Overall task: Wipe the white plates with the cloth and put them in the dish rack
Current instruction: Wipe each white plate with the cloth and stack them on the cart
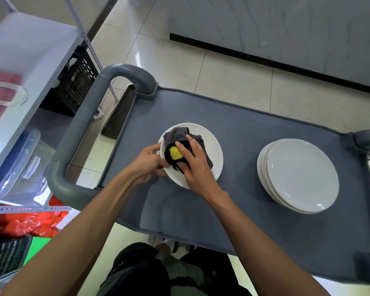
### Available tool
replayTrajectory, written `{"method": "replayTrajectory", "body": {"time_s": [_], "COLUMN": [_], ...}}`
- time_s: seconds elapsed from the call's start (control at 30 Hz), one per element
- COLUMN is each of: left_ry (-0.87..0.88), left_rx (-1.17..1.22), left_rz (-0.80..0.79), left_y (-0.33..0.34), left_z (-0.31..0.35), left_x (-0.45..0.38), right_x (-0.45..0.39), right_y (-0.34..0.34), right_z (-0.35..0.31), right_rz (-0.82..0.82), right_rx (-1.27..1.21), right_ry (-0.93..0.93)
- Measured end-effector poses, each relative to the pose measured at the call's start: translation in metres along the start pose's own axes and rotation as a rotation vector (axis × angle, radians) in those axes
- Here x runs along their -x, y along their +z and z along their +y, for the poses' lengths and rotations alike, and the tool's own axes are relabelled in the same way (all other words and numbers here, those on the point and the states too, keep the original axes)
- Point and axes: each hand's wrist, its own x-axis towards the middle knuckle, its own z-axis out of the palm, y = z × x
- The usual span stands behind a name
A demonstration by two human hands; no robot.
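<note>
In the head view, one white plate (pixel 203 146) is seen on the left part of the grey bench (pixel 244 135), and the cloth (pixel 181 146), dark with a yellow patch, is bunched on its left half. The cloth is pressed down by the right hand (pixel 195 161), whose fingers are spread over it and curled slightly around it. The plate's left rim is pinched by the left hand (pixel 149 162), so the plate is held steady. The wiping step seems to be in hand. For a good result, the rim should be kept firmly held while the cloth is moved in circles from the centre to the edge, so that the bare right half is covered too; the pressure should be kept flat, because a push on the rim could tip the plate. The plate lies flat, face up; being round, it has no long axis. The cloth's longer side runs roughly from upper left to lower right. A stack (pixel 299 176) of plates waits well apart at the right. No dish rack can be clearly made out.
</note>
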Motion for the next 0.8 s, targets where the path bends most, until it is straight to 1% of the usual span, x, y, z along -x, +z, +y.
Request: {"method": "replayTrajectory", "body": {"time_s": [0.17, 0.33, 0.47, 0.6, 0.8], "left_ry": [0.021, 0.105, 0.163, 0.204, 0.249], "left_rx": [0.046, 0.012, 0.041, 0.077, 0.182], "left_rz": [0.032, 0.016, 0.019, 0.037, 0.03], "left_y": [0.005, 0.015, 0.028, 0.041, 0.061], "left_z": [0.01, 0.032, 0.049, 0.062, 0.076], "left_x": [0.006, 0.015, 0.021, 0.025, 0.023], "right_x": [-0.013, -0.038, -0.051, -0.055, -0.034], "right_y": [-0.008, -0.034, -0.069, -0.11, -0.147], "right_z": [-0.012, -0.023, -0.028, -0.025, -0.019], "right_rz": [0.041, 0.182, 0.29, 0.397, 0.468], "right_rx": [0.068, 0.152, 0.225, 0.268, 0.275], "right_ry": [-0.094, -0.112, -0.136, -0.046, 0.043]}}
